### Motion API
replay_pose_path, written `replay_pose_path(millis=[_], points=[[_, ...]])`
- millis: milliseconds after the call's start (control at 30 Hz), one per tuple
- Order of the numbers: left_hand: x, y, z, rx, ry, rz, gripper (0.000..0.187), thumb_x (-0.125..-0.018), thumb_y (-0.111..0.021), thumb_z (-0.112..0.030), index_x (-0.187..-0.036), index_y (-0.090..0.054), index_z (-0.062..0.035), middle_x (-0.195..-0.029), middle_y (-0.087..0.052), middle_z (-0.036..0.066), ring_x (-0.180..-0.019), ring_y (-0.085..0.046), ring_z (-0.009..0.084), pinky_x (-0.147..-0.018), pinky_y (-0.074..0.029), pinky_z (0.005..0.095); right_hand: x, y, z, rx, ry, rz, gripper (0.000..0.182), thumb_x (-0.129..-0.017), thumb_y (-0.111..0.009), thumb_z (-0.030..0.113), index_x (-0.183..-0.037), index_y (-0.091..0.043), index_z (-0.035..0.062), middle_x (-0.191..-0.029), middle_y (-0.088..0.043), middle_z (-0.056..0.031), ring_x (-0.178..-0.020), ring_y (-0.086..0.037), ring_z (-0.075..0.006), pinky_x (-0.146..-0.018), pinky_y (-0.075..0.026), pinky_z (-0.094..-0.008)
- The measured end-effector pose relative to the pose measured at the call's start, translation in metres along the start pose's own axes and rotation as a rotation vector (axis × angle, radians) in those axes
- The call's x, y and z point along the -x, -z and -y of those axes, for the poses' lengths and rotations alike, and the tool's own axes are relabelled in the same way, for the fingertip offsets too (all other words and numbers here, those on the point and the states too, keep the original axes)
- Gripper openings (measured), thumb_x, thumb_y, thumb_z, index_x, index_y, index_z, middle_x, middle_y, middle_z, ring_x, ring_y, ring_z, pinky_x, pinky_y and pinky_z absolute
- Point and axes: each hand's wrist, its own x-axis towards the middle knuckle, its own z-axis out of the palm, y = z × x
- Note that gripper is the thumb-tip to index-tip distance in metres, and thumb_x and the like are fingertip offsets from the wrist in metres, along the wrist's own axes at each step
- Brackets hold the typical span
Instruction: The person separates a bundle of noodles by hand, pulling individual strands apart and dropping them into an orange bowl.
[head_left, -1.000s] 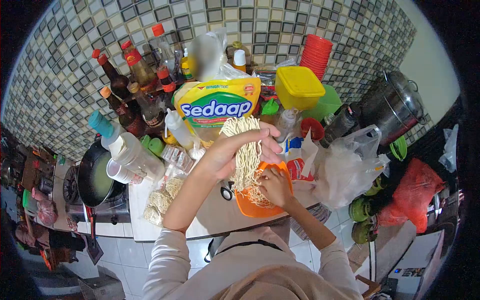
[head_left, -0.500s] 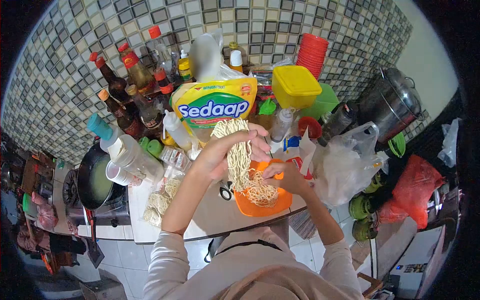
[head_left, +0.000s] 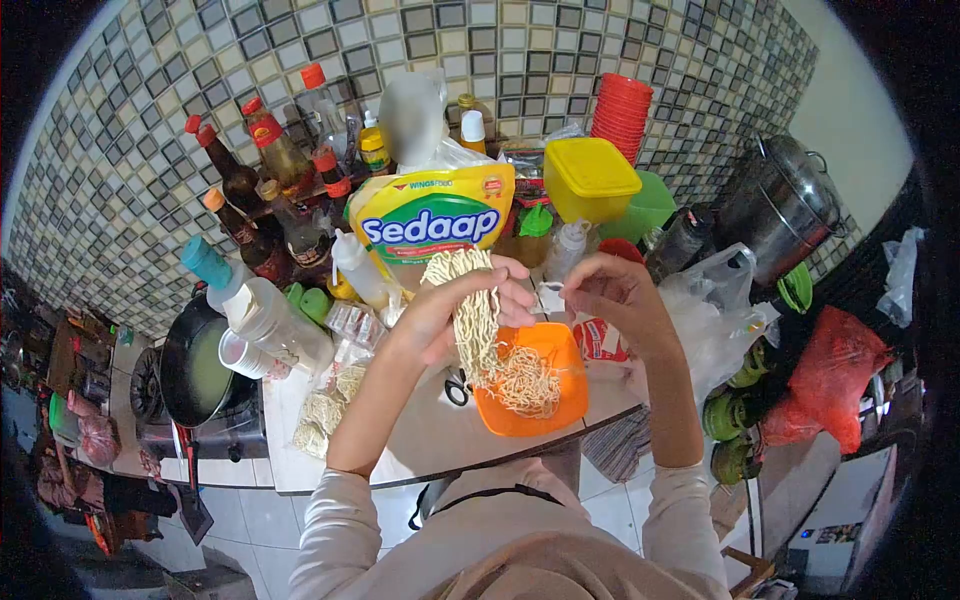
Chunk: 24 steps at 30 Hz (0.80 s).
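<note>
My left hand point(head_left: 430, 318) is wrapped round a pale block of dried noodles point(head_left: 474, 320), which hangs upright over the left side of an orange square bowl point(head_left: 572, 395). Loose broken noodles point(head_left: 528, 382) lie in the bowl, below the block's lower end. Above and to the right of the bowl is my right hand point(head_left: 618, 300), raised, with thumb and fingers curled together. Whether anything small sits between those fingertips, I cannot make out. Black-handled scissors point(head_left: 457, 388) lie on the table left of the bowl, partly hidden.
Bagged noodle blocks point(head_left: 320, 418) lie at the left of the table point(head_left: 400, 445). Behind stand a Sedaap pouch point(head_left: 435, 215), sauce bottles point(head_left: 275, 150) and a yellow tub point(head_left: 592, 180). A wok point(head_left: 195, 370) sits on the stove; a plastic bag point(head_left: 700, 335) is at right.
My right hand has risen out of the orange bowl, moving up and to the right, its fingers now curled. My left hand still holds the noodle block in about the same place.
</note>
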Motion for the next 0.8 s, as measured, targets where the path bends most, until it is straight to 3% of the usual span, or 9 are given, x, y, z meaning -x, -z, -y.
replay_pose_path(millis=[67,167,233,267,300,400,600,700,800], points=[[0.001,0.000,0.001,0.006,-0.002,0.007,0.030,-0.082,-0.048,-0.016,-0.102,-0.047,0.0062,-0.083,-0.059,0.017,-0.074,-0.061,0.0253,-0.067,-0.050,0.0312,-0.002,0.000,0.004,-0.021,0.129,0.009,0.012,-0.076,-0.058,0.005,-0.087,-0.055,0.0007,-0.080,-0.056,-0.0035,-0.070,-0.055,-0.0101,-0.064,-0.045,-0.0239],[0.002,-0.001,0.003,0.025,-0.003,-0.016,0.030,-0.082,-0.048,-0.016,-0.101,-0.047,0.0062,-0.082,-0.059,0.017,-0.073,-0.061,0.0246,-0.065,-0.050,0.0306,-0.004,-0.002,0.019,-0.052,0.219,-0.043,0.012,-0.076,-0.057,0.004,-0.087,-0.055,0.0008,-0.080,-0.055,-0.0035,-0.068,-0.053,-0.0105,-0.063,-0.044,-0.0234],[0.002,-0.002,0.007,-0.006,0.020,-0.032,0.031,-0.082,-0.048,-0.018,-0.102,-0.048,0.0056,-0.082,-0.059,0.016,-0.072,-0.061,0.0233,-0.064,-0.050,0.0290,-0.008,-0.005,0.023,-0.061,0.180,-0.055,0.013,-0.075,-0.057,0.004,-0.088,-0.056,0.0013,-0.080,-0.056,-0.0030,-0.068,-0.053,-0.0101,-0.062,-0.044,-0.0229],[0.000,0.000,0.010,-0.071,0.047,0.000,0.037,-0.086,-0.044,-0.027,-0.104,-0.047,0.0043,-0.085,-0.059,0.015,-0.074,-0.060,0.0212,-0.065,-0.049,0.0269,-0.010,-0.006,0.025,-0.071,0.140,-0.067,0.014,-0.075,-0.057,0.004,-0.089,-0.056,0.0017,-0.081,-0.056,-0.0026,-0.068,-0.052,-0.0098,-0.061,-0.043,-0.0224],[-0.001,-0.001,0.013,-0.072,0.046,0.002,0.037,-0.086,-0.044,-0.027,-0.104,-0.047,0.0043,-0.085,-0.059,0.015,-0.074,-0.060,0.0212,-0.065,-0.049,0.0269,-0.012,-0.007,0.028,-0.070,0.143,-0.068,0.014,-0.075,-0.057,0.004,-0.089,-0.056,0.0017,-0.081,-0.056,-0.0026,-0.068,-0.052,-0.0098,-0.061,-0.043,-0.0224],[-0.008,-0.004,0.023,-0.023,0.019,0.134,0.057,-0.088,-0.023,-0.046,-0.111,-0.043,0.0022,-0.096,-0.056,0.015,-0.088,-0.057,0.0202,-0.074,-0.046,0.0285,-0.021,-0.011,0.036,-0.088,0.030,-0.044,0.017,-0.076,-0.056,0.005,-0.092,-0.057,0.0024,-0.083,-0.057,-0.0016,-0.067,-0.052,-0.0092,-0.059,-0.042,-0.0219],[-0.015,-0.018,0.033,0.000,-0.018,0.106,0.065,-0.085,-0.018,-0.054,-0.112,-0.042,0.0009,-0.097,-0.055,0.013,-0.091,-0.055,0.0212,-0.080,-0.044,0.0300,-0.041,-0.025,0.047,-0.024,0.130,-0.078,0.024,-0.076,-0.056,0.007,-0.100,-0.055,0.0021,-0.088,-0.058,-0.0029,-0.064,-0.052,-0.0067,-0.054,-0.041,-0.0174],[-0.012,-0.027,0.035,-0.067,-0.067,0.004,0.071,-0.080,-0.018,-0.060,-0.110,-0.042,-0.0005,-0.094,-0.055,0.012,-0.089,-0.056,0.0214,-0.077,-0.046,0.0310,-0.041,-0.032,0.048,0.030,0.161,0.012,0.028,-0.077,-0.056,0.009,-0.103,-0.053,0.0015,-0.089,-0.058,-0.0046,-0.066,-0.054,-0.0065,-0.049,-0.043,-0.0160],[-0.009,-0.025,0.034,-0.125,-0.096,-0.089,0.075,-0.077,-0.020,-0.065,-0.110,-0.042,-0.0019,-0.092,-0.055,0.011,-0.086,-0.058,0.0215,-0.073,-0.049,0.0315,-0.028,-0.040,0.053,0.209,-0.159,0.212,0.035,-0.075,-0.056,0.009,-0.108,-0.050,0.0022,-0.093,-0.058,-0.0089,-0.065,-0.058,-0.0087,-0.043,-0.047,-0.0197]])
